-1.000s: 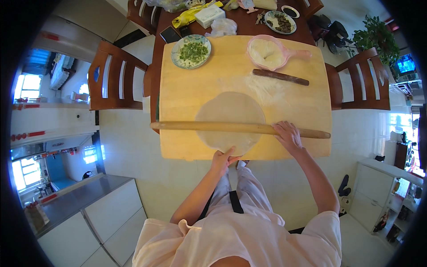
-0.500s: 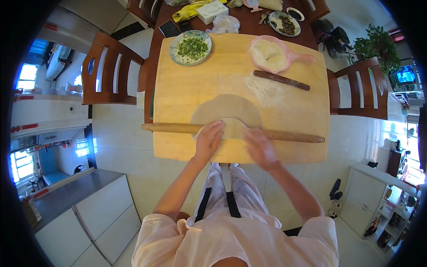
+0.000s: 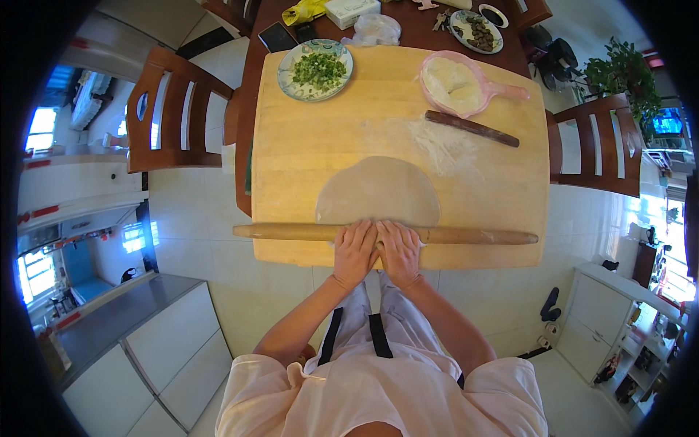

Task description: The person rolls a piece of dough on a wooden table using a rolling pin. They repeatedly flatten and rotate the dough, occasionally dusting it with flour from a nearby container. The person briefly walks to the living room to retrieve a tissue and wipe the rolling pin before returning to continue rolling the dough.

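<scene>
A long wooden rolling pin (image 3: 473,236) lies crosswise near the front edge of the large wooden board (image 3: 295,156). My left hand (image 3: 354,252) and my right hand (image 3: 399,252) rest side by side on its middle, fingers together and curled over the top. Beyond the pin spreads a thin, rounded sheet of dough (image 3: 378,191). Its near part goes under the pin and my hands, and little bits of dough show beside the fingers. Whether it is wound round the pin I cannot tell.
A plate of chopped green onions (image 3: 318,71) stands at the board's back left. Toward the back right are a pink handled bowl of flour (image 3: 453,84), a short dark rolling pin (image 3: 473,129) and scattered flour (image 3: 442,149). Chairs (image 3: 178,109) flank the table.
The long pin has come nearer to me. My right hand has moved left and my left hand slightly nearer, so both now sit together on the pin. The dough flap that lay over it no longer shows.
</scene>
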The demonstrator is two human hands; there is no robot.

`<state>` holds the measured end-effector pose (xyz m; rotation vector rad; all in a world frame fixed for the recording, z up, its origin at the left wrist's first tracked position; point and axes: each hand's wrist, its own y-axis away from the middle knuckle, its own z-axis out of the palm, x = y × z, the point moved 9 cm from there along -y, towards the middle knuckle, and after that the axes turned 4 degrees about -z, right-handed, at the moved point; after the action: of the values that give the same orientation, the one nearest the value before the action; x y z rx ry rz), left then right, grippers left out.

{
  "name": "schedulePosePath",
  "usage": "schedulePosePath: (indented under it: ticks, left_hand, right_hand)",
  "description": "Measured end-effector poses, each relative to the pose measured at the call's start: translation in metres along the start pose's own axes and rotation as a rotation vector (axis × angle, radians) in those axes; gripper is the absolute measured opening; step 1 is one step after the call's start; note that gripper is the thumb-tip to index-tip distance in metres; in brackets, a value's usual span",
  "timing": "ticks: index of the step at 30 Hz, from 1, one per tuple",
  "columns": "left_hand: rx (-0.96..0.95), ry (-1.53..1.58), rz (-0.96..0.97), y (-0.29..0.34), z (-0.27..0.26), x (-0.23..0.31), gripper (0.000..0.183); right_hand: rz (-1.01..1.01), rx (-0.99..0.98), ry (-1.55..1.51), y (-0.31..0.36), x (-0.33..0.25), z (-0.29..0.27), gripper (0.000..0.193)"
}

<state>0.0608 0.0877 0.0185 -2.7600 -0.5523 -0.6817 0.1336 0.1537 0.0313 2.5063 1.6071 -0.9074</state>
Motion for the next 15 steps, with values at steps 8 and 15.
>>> schedulePosePath:
  ticks: [8,15]
  left_hand:
    - [-0.078,-0.137,-0.126,-0.086,-0.019,-0.012,0.051]
    - [0.03,0.056,-0.087,-0.036,0.024,-0.017,0.055]
  right_hand:
    - [0.212,0.024,-0.004,-0.075,0.037,-0.015,0.045]
    - [0.07,0.004,-0.28,-0.056,0.003,0.013,0.053]
